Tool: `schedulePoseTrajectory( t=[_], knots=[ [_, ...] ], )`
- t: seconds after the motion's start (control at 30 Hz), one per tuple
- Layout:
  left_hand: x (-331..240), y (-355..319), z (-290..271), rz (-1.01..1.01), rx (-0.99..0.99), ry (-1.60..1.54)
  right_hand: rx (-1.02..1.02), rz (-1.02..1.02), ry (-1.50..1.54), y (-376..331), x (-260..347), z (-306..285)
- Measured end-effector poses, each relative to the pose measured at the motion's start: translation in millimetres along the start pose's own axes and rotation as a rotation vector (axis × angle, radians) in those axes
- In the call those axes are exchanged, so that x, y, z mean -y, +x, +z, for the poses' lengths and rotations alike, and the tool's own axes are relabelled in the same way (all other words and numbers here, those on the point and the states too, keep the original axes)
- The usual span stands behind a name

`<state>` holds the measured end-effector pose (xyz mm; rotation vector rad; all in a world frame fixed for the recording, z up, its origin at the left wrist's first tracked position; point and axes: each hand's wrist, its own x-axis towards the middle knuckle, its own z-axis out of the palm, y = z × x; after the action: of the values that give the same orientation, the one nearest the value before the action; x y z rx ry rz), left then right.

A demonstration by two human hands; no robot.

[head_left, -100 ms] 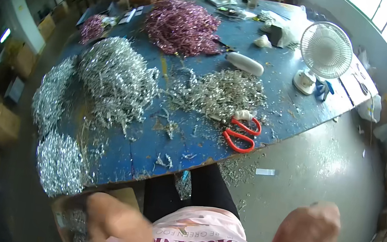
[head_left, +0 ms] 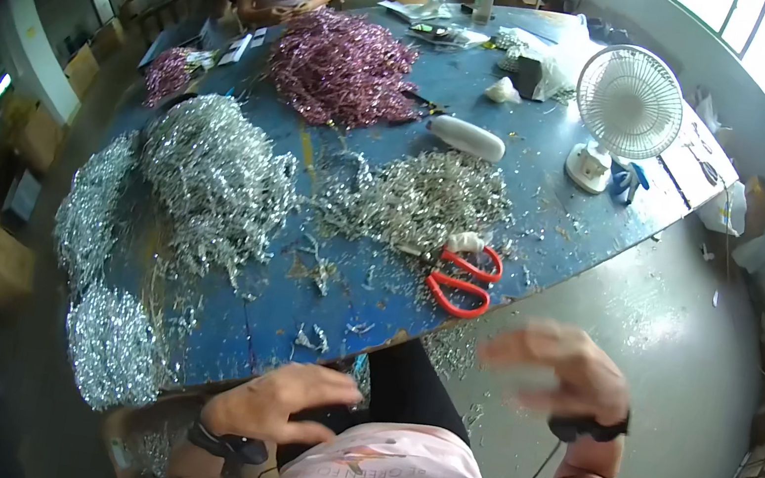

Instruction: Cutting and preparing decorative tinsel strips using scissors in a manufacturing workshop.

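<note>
Nothing visible in the left hand, above the lap, thumb parted from fingers. Nothing visible in the right hand either, blurred and loosely spread, just off the near edge of the blue table. Nearest to the right hand: red-handled scissors, lying on the tabletop close to that edge, blades toward the dull silver tinsel heap, tips hard to make out.

Main risk: a knock to the scissors — liable to drop to the floor if brushed by a low sweep of the right hand or dragged along by tangled tinsel. Also possible: snagging of the black wristbands when reaching into the bright silver tinsel pile. Likely to slip off if tugged: the silver tinsel bundle at the near left corner.

As for containers: below that corner, apparently an open cardboard box with silver tinsel inside. On the table's far side, a translucent plastic bag and a clear tumbler — contents of both unclear. Farther left, a brown carton, insides not visible.
</note>
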<state>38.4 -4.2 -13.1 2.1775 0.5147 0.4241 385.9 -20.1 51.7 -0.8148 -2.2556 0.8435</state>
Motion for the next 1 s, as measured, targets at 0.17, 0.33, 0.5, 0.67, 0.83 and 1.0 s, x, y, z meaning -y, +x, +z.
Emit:
schedulePoseTrajectory(
  t=[0.17,0.33,0.5,0.67,0.83,1.0],
  knots=[
    [25,1,-46,-0.317,0.283,0.036,-0.376,0.406,-0.316,-21,-149,-13],
    [28,20,-103,-0.160,0.087,-0.833,-0.817,0.368,-0.526,-38,-255,6],
    [47,83,-110,-0.512,-0.081,-0.011,-0.870,0.429,-0.654,-36,-253,9],
    [110,154,-105,-0.175,0.059,-0.429,-0.971,0.427,-0.588,-27,-251,6],
    [137,265,-71,-0.169,-0.330,-1.013,-1.061,0.449,-0.506,-36,-260,7],
    [148,307,-86,-0.159,-0.179,0.105,-1.111,0.428,-0.481,-36,-257,12]
  ],
)
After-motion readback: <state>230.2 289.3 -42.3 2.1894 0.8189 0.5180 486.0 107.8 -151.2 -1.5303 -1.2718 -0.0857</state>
